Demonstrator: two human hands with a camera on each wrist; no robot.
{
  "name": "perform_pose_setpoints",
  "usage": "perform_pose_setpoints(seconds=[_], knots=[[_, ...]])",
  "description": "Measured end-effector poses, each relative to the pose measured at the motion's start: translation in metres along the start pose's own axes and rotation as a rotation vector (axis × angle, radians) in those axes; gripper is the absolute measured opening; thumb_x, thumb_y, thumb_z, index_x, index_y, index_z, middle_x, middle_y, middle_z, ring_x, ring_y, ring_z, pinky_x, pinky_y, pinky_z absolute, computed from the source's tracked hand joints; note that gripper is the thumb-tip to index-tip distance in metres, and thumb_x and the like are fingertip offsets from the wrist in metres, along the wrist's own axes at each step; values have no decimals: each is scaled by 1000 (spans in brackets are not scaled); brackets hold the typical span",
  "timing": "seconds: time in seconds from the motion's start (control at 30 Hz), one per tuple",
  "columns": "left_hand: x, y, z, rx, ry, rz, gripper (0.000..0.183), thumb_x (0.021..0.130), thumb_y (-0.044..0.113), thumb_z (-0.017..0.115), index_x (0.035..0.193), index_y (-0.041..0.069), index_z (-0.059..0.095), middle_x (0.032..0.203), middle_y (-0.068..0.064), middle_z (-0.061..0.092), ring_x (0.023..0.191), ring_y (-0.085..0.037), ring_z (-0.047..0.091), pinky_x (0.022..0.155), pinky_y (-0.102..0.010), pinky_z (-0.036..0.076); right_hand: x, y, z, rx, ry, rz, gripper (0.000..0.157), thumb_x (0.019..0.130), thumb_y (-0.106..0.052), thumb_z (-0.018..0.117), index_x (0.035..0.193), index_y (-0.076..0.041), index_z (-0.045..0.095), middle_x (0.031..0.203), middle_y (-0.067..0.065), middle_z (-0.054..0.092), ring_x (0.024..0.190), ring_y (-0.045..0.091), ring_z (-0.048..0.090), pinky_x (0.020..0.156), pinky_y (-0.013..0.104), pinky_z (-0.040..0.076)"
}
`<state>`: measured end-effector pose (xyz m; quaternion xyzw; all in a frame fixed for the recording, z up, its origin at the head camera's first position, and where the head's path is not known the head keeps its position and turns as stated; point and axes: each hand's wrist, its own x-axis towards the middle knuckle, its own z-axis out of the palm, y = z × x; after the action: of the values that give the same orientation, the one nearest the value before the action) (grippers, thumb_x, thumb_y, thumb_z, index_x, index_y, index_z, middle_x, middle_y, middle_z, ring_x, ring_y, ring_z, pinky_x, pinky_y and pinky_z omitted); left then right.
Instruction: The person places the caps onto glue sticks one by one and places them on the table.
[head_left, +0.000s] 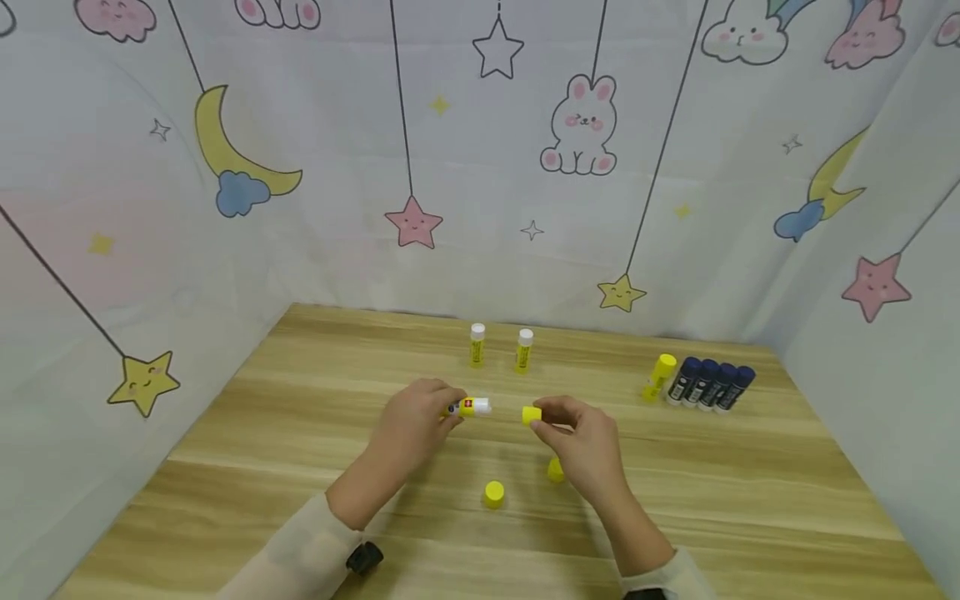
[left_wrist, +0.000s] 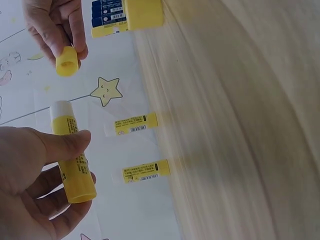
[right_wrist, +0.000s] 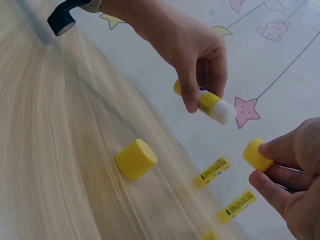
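My left hand point(head_left: 415, 421) grips a yellow glue stick point(left_wrist: 75, 160) whose white end is bare and points right. Thumb and fingers of my right hand point(head_left: 588, 437) pinch a yellow cap point(head_left: 532, 416), its hollow opening visible in the left wrist view. A short gap separates the cap from the glue stick's white end. On the table below lie two more yellow caps, one point(head_left: 493, 494) in front and one point(head_left: 556, 470) partly behind my right hand. Two uncapped glue sticks, a left one point(head_left: 477, 346) and a right one point(head_left: 524, 351), stand upright farther back.
At the right back stand a yellow-capped glue stick point(head_left: 658, 377) and a row of several dark-blue-capped sticks point(head_left: 709, 385). The wooden table point(head_left: 315, 358) meets a white patterned curtain point(head_left: 480, 150) behind and at both sides.
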<state>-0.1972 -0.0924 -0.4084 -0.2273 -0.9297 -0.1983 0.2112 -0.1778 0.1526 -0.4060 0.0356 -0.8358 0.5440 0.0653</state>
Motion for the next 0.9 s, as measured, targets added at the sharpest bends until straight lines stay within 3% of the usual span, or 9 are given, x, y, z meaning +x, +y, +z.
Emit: perform_pose_setpoints(seconds=[0.47, 0.9], knots=[[0, 11, 5, 126, 67, 157, 31, 73, 11, 92, 101, 12, 78, 95, 1, 73, 88, -16, 68, 77, -27, 59, 0, 2, 12, 57, 15, 40, 22, 89, -5, 78, 111, -9, 76, 109, 3, 75, 105, 20, 69, 87, 27, 59], [-3, 18, 8, 124, 88, 172, 31, 72, 10, 92, 99, 12, 78, 93, 1, 73, 85, -16, 67, 75, -26, 58, -3, 5, 23, 72, 3, 30, 21, 89, -5, 78, 109, -10, 77, 108, 4, 75, 105, 21, 70, 87, 28, 59]])
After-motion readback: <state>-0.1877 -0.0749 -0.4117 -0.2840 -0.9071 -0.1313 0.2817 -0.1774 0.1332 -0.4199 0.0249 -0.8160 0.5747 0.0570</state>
